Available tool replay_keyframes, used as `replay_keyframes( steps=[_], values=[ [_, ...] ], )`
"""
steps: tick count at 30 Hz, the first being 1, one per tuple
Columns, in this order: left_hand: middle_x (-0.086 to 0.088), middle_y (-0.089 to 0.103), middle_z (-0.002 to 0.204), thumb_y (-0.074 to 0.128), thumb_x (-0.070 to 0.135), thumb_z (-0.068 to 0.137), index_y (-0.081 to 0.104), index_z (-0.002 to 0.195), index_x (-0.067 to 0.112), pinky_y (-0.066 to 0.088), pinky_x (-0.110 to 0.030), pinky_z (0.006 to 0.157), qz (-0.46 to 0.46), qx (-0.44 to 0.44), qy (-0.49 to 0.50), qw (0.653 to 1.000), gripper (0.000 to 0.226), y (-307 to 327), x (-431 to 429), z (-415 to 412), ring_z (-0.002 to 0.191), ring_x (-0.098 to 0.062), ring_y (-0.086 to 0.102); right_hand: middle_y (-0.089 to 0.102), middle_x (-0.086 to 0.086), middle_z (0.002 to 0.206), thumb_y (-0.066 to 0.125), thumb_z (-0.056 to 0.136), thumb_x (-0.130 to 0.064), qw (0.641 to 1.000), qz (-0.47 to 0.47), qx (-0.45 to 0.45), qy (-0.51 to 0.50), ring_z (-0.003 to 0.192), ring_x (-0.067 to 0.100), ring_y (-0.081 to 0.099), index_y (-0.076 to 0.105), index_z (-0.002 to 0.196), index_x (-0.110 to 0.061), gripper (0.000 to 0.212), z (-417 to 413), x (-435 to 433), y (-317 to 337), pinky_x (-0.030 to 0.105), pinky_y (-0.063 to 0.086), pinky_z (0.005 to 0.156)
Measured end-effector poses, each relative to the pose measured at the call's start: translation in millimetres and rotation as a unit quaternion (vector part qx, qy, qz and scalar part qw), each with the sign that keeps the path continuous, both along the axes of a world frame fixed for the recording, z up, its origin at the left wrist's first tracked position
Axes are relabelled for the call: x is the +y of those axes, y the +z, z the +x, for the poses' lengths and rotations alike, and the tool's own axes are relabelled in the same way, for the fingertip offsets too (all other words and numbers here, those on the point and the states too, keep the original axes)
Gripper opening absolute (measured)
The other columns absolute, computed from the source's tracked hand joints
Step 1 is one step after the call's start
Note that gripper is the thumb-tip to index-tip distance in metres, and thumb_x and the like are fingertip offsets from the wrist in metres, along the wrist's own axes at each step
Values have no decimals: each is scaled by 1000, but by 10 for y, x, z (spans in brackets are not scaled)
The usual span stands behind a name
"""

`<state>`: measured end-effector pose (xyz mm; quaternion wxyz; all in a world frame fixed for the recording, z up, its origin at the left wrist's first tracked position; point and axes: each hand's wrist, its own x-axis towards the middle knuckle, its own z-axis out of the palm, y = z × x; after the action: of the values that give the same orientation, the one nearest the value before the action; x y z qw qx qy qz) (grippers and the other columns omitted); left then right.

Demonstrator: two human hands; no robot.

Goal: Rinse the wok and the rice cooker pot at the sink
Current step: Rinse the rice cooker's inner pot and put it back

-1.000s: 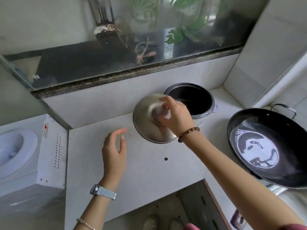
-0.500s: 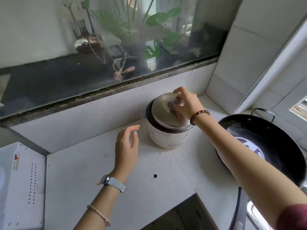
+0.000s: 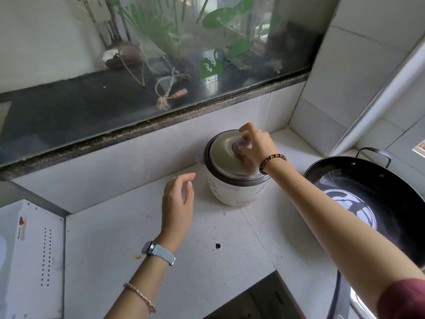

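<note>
The left hand [image 3: 178, 203] hovers over the white counter [image 3: 115, 249], fingers loose and empty. Just beside it stands the rice cooker [image 3: 234, 192], white with lilac print and a dark rim, its steel lid [image 3: 220, 155] on. The right hand [image 3: 257, 143] pinches the lid's knob. The glossy black wok [image 3: 372, 180] sits farther right.

A second earlier the right hand [image 3: 257, 143] held the metal lid [image 3: 226, 155] tilted up, left of the open rice cooker [image 3: 234, 192], with the dark pot showing. The hand then carried the lid across and set it level on the cooker's rim, covering the pot, with the fingers round the knob [image 3: 240, 147].
</note>
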<state>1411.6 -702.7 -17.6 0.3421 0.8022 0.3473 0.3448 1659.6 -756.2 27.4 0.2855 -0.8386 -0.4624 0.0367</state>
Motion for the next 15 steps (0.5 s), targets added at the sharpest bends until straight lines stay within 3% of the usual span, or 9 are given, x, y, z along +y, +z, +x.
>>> replay_keyframes(
  steps=[15],
  values=[
    [9, 63, 116, 46, 14, 99, 62, 116, 19, 38, -8, 92, -9, 0, -13, 1000, 23, -74, 59, 55, 113, -8, 55, 67, 14, 104, 62, 83, -8, 1000, -19, 1, -6, 102, 34, 55, 49, 120, -8, 39, 25, 36, -48, 37, 44, 83]
  ],
)
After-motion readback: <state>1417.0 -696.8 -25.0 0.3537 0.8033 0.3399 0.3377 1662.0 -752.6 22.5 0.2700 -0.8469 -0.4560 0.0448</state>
